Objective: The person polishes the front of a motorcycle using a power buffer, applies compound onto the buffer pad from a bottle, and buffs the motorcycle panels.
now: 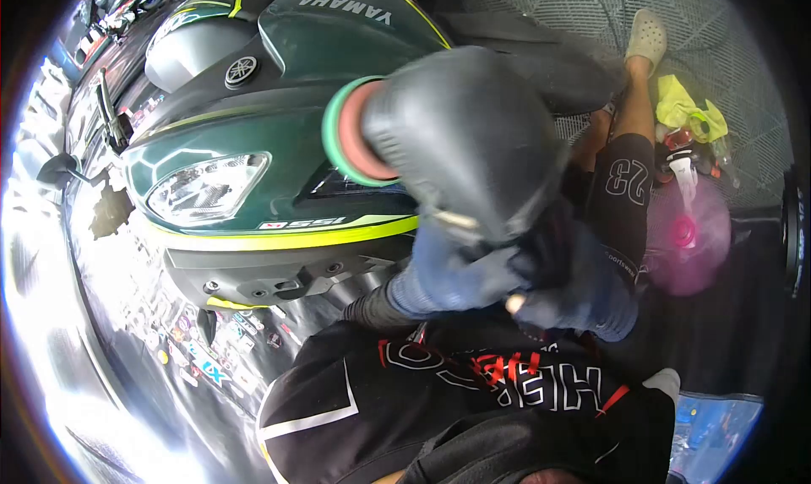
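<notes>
A polisher (473, 138) with a rounded black body fills the middle of the view, smeared by motion. Its round pad (359, 133), green-edged and reddish, faces the dark green fairing of a Yamaha motorcycle (296, 176); I cannot tell if they touch. My left hand (477, 281), in a blue-grey glove, comes from the left and is closed at the polisher's near end. From the right, my gloved right hand (541, 302) closes on the same end. Most fingers are blurred or hidden by the tool and the other hand.
A clear headlight (209, 187) sits left of the pad, and a mirror (59, 171) sticks out farther left. At right are a leg in dark shorts (625, 180), a pale clog (646, 40), a yellow cloth (688, 108) and a round pink object (688, 239). Stickers (211, 366) lie lower left.
</notes>
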`<state>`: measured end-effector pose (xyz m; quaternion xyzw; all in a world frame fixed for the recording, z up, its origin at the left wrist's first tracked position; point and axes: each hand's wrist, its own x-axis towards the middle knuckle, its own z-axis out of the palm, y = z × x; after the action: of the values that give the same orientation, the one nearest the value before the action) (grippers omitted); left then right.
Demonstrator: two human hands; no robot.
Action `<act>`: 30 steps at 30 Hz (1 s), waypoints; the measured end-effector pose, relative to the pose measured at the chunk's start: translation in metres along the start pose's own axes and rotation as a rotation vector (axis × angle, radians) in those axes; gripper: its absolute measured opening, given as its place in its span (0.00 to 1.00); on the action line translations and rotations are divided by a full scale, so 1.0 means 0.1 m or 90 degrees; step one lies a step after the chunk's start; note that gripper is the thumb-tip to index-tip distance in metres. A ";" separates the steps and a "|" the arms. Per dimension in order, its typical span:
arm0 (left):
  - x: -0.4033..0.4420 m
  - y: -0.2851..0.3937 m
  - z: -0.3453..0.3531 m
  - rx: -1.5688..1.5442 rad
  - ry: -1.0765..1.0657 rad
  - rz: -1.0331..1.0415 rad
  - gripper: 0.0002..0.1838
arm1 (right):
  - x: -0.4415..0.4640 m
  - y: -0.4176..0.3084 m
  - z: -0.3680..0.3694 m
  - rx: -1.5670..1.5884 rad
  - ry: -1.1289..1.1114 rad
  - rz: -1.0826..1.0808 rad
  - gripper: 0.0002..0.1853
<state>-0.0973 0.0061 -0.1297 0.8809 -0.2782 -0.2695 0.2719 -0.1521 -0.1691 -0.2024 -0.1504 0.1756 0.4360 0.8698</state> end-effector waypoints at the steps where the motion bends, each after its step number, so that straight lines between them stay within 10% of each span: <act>1: 0.07 0.14 -0.07 -0.241 0.057 -0.159 0.25 | 0.01 -0.08 0.01 0.001 0.003 -0.002 0.55; 3: 0.17 0.33 -0.19 -0.727 0.167 -0.482 0.21 | 0.06 -0.18 0.08 -0.115 -0.081 0.034 0.57; 6: -0.18 -0.15 0.12 -0.260 0.014 -0.133 0.28 | 0.02 0.04 0.01 -0.014 0.020 -0.054 0.40; 9: -0.02 -0.03 0.54 -0.705 0.105 -0.454 0.36 | -0.08 0.37 -0.27 0.026 0.043 -0.022 0.31; 15: -0.04 -0.32 0.91 -0.630 -0.014 -0.441 0.43 | -0.09 1.22 -0.52 0.044 0.208 -0.080 0.28; 30: -0.16 -0.29 0.88 -0.601 -0.039 -0.461 0.43 | -0.04 1.27 -0.47 0.048 0.107 -0.108 0.30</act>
<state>-0.1542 0.0074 -0.2047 0.6954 0.1820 -0.4647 0.5171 -0.2660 -0.1188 -0.2567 -0.1678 0.2509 0.3397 0.8908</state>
